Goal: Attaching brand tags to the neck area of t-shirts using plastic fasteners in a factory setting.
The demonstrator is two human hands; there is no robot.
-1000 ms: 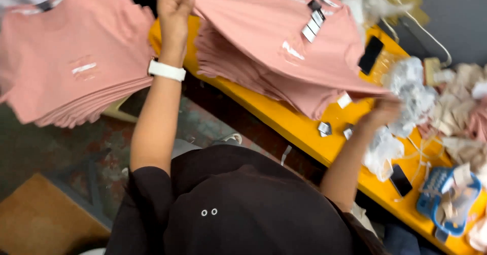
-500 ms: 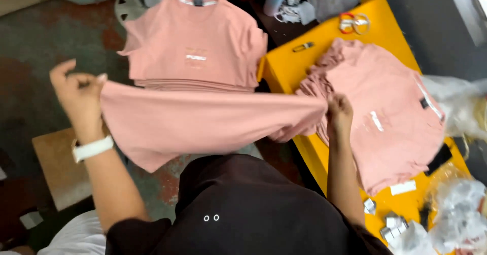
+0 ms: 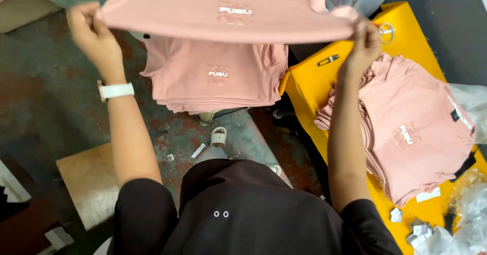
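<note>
the person holds a pink cotton t-shirt with a pale printed chest mark (image 3: 228, 16) stretched flat in the air, one edge in each hand. the left hand (image 3: 91, 29) pinches the shirt's left edge, fingers clenched on the fabric beside a white wristwatch (image 3: 115, 90); the right hand (image 3: 364, 44) is clamped on the opposite edge in the same way, high above the yellow worktop (image 3: 309, 85).

to do this step well, i judge the pull should be kept even across both hands, so the cloth stays taut and level (any slack in the middle would fold into creases), and the printed mark kept centred over the stack of folded pink t-shirts (image 3: 218, 80) that sits directly beneath, well below the held shirt and apart from it. lowering both edges together would keep the shirt square to that stack.

the held shirt runs between the two hands, its edges inside the fingers and its body spread away from the person. a second heap of pink t-shirts (image 3: 411, 133) lies on the worktop to the right, near the right forearm. small black thread snips (image 3: 328, 60) rest on the worktop just below the right hand, not touching it.
</note>
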